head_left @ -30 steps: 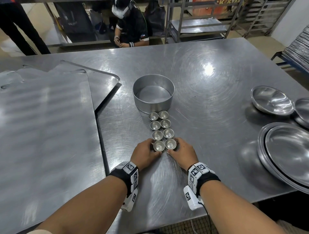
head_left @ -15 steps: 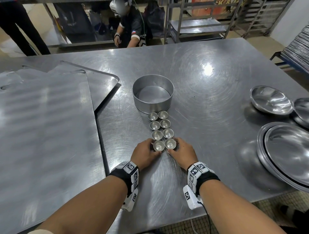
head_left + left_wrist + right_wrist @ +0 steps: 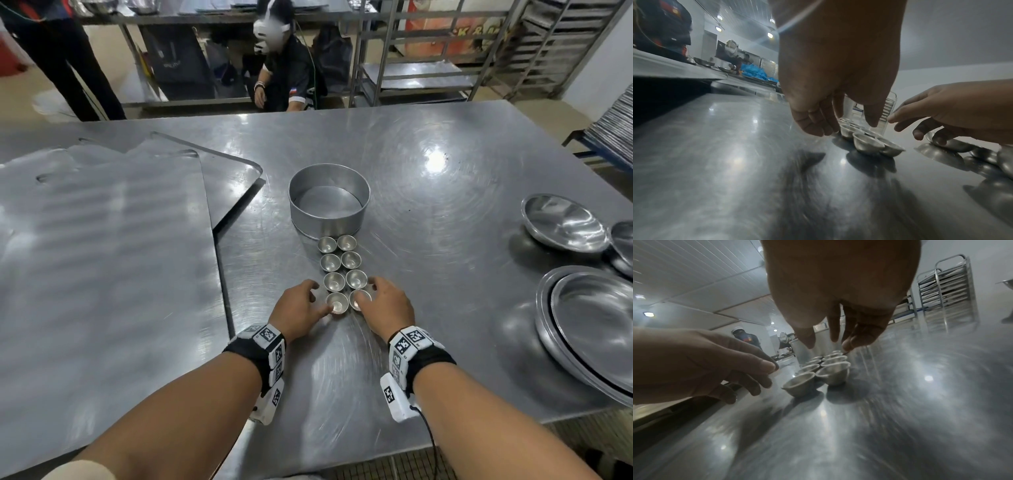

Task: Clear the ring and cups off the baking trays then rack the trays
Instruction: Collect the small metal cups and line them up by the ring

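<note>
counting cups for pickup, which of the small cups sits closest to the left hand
The near-left cup, last in the left column, farthest from the ring; the left hand sits beside it.

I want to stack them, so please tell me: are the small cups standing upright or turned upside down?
Upright. In the head view all eight cups show open mouths facing up, empty inside, in two rows on the table.

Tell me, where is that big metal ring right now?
In the head view the ring stands mid-table, at the far end of the double row of cups, right of the baking trays.
</note>
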Tool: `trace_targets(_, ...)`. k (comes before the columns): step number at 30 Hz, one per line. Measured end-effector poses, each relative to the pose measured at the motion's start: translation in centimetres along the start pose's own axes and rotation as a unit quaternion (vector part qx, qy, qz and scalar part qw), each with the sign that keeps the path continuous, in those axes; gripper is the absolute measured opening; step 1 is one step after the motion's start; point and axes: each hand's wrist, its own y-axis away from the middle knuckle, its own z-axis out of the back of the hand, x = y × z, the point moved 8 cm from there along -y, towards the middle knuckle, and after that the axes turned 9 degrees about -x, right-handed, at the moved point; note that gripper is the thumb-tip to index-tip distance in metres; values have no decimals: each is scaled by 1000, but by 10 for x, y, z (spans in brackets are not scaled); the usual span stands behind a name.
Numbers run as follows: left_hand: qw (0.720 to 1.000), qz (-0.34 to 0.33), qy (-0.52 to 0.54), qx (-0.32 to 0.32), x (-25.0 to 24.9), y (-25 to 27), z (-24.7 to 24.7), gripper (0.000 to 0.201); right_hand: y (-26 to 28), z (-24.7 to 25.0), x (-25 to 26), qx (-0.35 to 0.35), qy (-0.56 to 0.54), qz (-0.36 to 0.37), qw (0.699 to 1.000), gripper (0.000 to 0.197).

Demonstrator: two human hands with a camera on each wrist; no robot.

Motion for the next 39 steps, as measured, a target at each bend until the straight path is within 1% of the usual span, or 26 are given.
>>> trace_targets(3,1000,0,-1,-17,4,0,25,58,-4,-1,31,-5,16,27,999,32)
trace_targets(6,999,2,-7,-44,13,3,62,50,-4,-12,76,3,12,71,997,30)
trace_targets(8,998,9,-13,-66,26,8,93,47,-1,-26,114,20,1,101,995,33)
trace_targets(11,993,26,-19,-111,58,21,148,46,14,-60,181,52,-8,170,984,38)
trace_targets(14,986,68,-22,-153,105,39,206,45,42,-102,252,102,-2,226,969,39)
trace_targets(17,976,116,-21,-185,166,66,266,45,81,-150,325,161,15,282,946,41)
trace_targets(19,970,138,-22,-201,209,86,303,45,108,-181,371,185,18,313,931,41)
trace_targets(23,959,180,-29,-216,291,123,372,47,160,-240,452,215,15,336,917,42)
trace_targets(26,950,210,-15,-232,347,147,417,44,196,-282,503,234,20,348,908,41)
trace_targets(31,934,245,6,-259,426,172,479,40,235,-334,569,245,28,368,896,41)
trace_targets(36,920,269,-17,-285,494,186,537,38,246,-371,618,244,46,393,885,43)
trace_targets(39,915,287,-49,-280,537,187,567,49,237,-393,640,243,60,395,884,45)
